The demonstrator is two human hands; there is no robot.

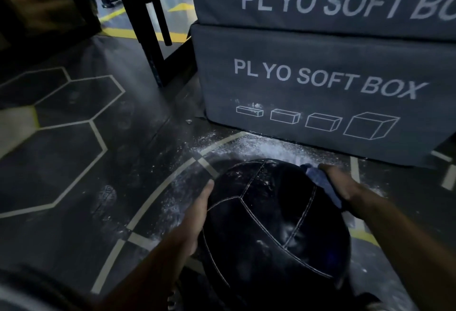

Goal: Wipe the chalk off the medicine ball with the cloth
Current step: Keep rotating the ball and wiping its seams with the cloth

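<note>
A large black medicine ball [271,226] with pale stitched seams sits low in the middle of the view, with faint white chalk smears on its top and front. My left hand [197,214] lies flat against the ball's left side, fingers straight. My right hand [343,185] presses a blue cloth [318,177] onto the ball's upper right side; most of the cloth is hidden under the palm.
White chalk powder [246,146] is scattered on the dark gym floor [74,162] just beyond the ball. Two stacked grey plyo soft boxes [320,83] stand close behind at the right. Black rack legs [150,39] rise at the back left.
</note>
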